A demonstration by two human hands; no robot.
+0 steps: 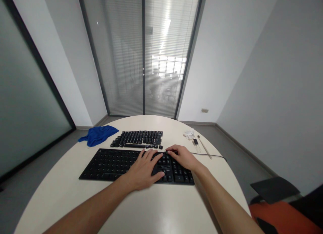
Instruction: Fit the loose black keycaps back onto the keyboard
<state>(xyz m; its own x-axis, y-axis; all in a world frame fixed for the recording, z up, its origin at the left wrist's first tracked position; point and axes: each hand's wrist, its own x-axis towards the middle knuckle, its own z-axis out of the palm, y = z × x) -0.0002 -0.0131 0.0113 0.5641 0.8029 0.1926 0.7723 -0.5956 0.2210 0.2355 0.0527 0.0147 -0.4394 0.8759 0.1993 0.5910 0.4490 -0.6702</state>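
A black keyboard (108, 165) lies on the round pale table; its left part is stripped of keycaps, while keycaps sit on its right part. My left hand (142, 171) rests on the middle of the keyboard with its fingers spread. Over the keyboard's top right edge is my right hand (183, 156), its thumb and index finger close together near the back edge; whether anything is between them is too small to tell. Behind the keyboard, loose black keycaps (138, 137) are laid out in rows, with a few by the right end of the long spacebar cap.
A blue cloth (99, 135) lies at the table's back left. At the back right are white crumpled scraps (188, 134), a small black piece with wires (195, 141) and a thin brush (205, 147). A cable (214, 155) runs off the right edge. An orange chair (285, 215) stands at right.
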